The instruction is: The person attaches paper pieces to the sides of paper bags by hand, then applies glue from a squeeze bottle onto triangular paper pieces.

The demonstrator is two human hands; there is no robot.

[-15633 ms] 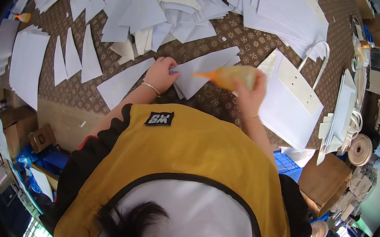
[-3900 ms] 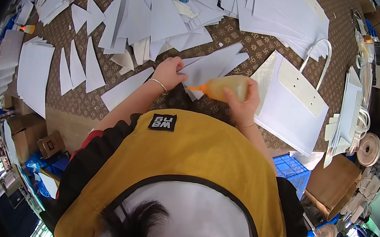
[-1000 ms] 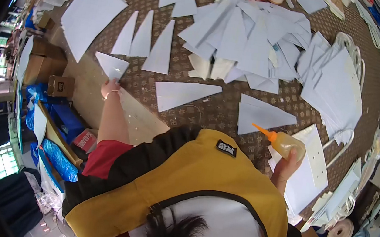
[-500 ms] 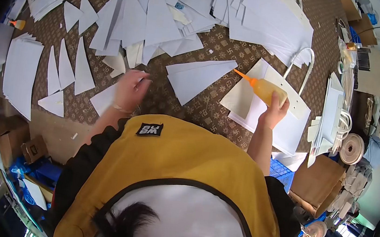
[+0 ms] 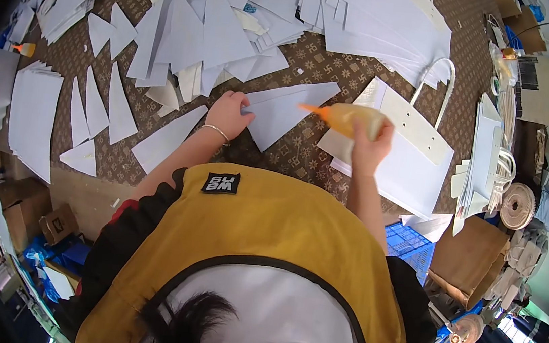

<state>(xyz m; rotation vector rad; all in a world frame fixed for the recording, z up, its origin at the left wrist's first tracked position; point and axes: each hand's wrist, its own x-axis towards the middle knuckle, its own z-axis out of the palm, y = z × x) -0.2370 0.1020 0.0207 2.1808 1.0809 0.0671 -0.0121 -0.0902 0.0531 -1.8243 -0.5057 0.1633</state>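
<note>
My left hand [image 5: 230,115] is at the left corner of a folded white triangular paper piece [image 5: 281,111], its fingers closed on the edge. That piece lies on the brown patterned tabletop cloth [image 5: 303,161]. In my right hand [image 5: 371,145] is a squeeze glue bottle [image 5: 345,119] with yellowish contents. The bottle is tipped on its side, slightly blurred, and its orange nozzle points left over the right part of the triangular piece. Below the bottle, to the right, lies a white paper bag [image 5: 404,166] with a white handle [image 5: 447,96].
A loose pile of white paper pieces [image 5: 226,30] covers the back of the table. More triangular pieces [image 5: 119,106] and a paper stack [image 5: 33,117] are at the left. Further bags [image 5: 399,30] lie back right. A blue crate [image 5: 409,246] stands below the right edge.
My left hand has moved right onto the corner of the triangular piece. My right hand has carried the glue bottle left, bringing its nozzle over that piece.
</note>
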